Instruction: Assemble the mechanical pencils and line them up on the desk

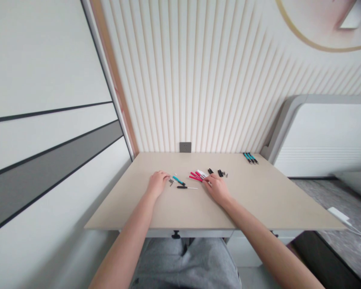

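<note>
My left hand rests on the desk with its fingers drawn together beside small grey pieces; whatever its fingertips hold is too small to make out. Just right of these lies a teal pen barrel with a black end. A black-handled screwdriver lies nearer to me, its thin shaft pointing right. My right hand has its fingers closed at the near end of a group of pink pen parts, seemingly on one of them. White parts lie against the pink ones.
Behind my right hand are black parts, more black parts and small dark metal bits. Three teal and black pens lie at the desk's back right corner. The beige desk meets a ribbed wall with a socket.
</note>
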{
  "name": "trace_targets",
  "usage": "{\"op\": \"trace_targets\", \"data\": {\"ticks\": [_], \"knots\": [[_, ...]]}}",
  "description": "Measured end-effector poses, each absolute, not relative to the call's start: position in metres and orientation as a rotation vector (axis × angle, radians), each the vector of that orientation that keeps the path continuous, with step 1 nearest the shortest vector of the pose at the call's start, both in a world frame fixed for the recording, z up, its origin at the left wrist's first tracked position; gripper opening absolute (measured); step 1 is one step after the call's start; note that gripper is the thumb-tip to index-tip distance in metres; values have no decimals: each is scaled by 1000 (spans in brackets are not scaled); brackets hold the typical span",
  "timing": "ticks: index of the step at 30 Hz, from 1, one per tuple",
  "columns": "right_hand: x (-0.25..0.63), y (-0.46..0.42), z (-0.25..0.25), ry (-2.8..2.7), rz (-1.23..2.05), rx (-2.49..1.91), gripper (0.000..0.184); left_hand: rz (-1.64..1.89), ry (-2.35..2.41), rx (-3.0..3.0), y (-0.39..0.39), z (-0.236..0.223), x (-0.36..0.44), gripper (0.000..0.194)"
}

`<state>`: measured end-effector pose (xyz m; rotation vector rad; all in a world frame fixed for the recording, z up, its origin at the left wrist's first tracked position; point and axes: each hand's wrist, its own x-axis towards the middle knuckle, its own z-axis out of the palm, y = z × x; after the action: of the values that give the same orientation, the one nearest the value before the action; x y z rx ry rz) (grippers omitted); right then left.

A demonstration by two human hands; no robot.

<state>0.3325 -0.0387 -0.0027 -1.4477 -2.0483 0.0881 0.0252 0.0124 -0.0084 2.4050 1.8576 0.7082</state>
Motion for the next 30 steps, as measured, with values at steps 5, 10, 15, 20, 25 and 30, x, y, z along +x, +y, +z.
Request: {"op": "trace_targets", "data": {"ticks": [5,10,15,20,25,30], "knots": [[332,-37,-6,-2022,162,-1344,24,1041,1673,2365,11,-8,29,22],[330,-36,-6,-2029,196,-1221,27,1173,1246,2397,-8,5,58,19],[330,-37,-5,-2053,186,-1157,27,1097,1130,2419,-18,10,78,18],[330,-39,-5,-2072,245,-1104,26,1140,1099,2359,-18,8,77,18],[328,-41,-3,-2133,330,-998,26,1251,1090,2258,-20,9,79,16],[325,-44,1,-2191,352,-991,27,1299,1130,2238,-23,12,84,18]]}}
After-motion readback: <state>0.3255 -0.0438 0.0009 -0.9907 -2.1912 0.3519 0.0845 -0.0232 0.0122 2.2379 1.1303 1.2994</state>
